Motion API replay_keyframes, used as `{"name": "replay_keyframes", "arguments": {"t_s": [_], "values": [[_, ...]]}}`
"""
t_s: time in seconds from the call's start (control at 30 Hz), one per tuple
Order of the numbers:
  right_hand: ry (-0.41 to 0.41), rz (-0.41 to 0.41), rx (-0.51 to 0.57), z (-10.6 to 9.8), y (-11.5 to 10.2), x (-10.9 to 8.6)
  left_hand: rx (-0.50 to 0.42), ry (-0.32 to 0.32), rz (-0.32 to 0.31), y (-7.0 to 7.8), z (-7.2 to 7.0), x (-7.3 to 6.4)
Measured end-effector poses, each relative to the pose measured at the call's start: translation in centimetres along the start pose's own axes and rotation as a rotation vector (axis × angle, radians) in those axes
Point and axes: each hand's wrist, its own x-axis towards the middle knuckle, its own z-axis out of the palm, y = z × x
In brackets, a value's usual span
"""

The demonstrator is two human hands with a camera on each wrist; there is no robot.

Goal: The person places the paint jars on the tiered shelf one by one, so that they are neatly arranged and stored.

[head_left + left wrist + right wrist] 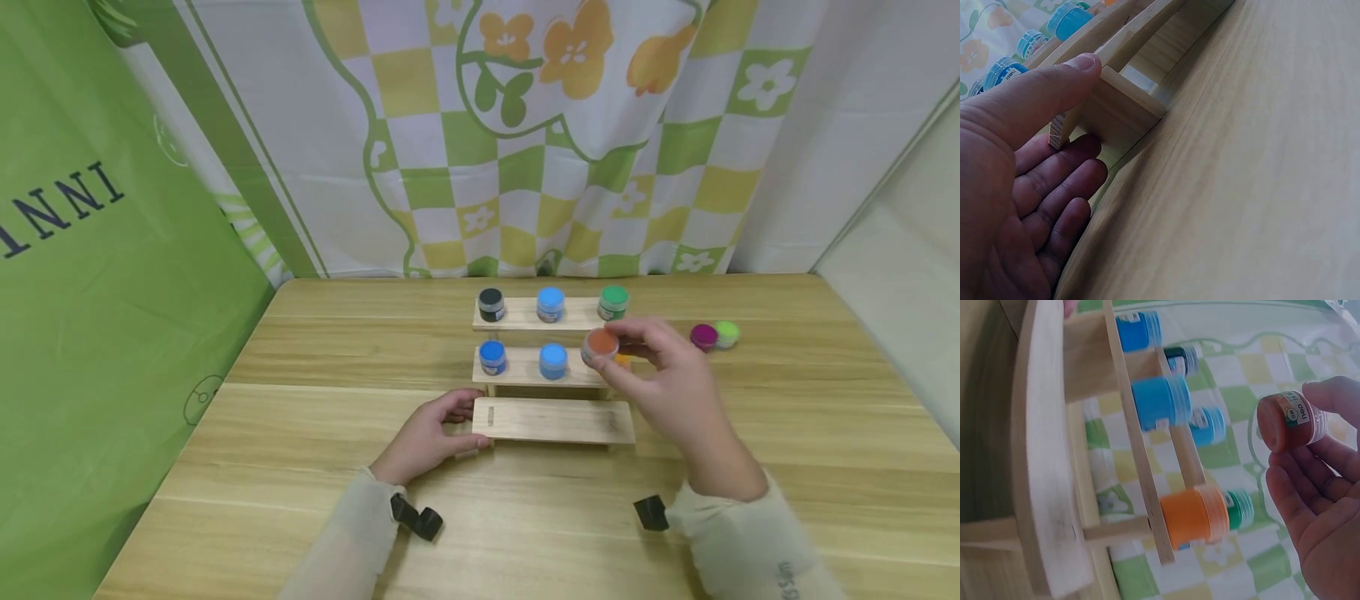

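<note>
A three-step wooden rack (551, 419) stands on the table. My left hand (429, 435) holds the left end of its lowest step, thumb at the front edge and fingers curled beside and under it. My right hand (678, 383) pinches a small paint jar with red-orange paint (1285, 420) by its clear lid, in the air over the middle step. An orange paint jar (1194, 515) stands on that step, mostly hidden by the hand in the head view. Left of it stand a light blue jar (552, 361) and a darker blue jar (492, 357).
The top step bears a black jar (491, 305), a blue jar (550, 305) and a green jar (613, 302). A purple jar (703, 337) and a lime-green jar (727, 334) sit on the table (360, 333) to the right. A patterned curtain (480, 167) hangs behind.
</note>
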Motion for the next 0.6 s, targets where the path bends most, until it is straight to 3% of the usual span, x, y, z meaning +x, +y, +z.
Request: {"name": "replay_keyframes", "arguments": {"t_s": [0.33,0.6], "values": [[-0.046,-0.170,0.018,1.9,-0.8,-0.3,0.000,-0.003,0.021,-0.2,0.0,0.0],[-0.156,-0.134,0.116,3.8,-1.1,-1.0,-0.009,-0.003,0.034,-0.1,0.1,0.0]]}}
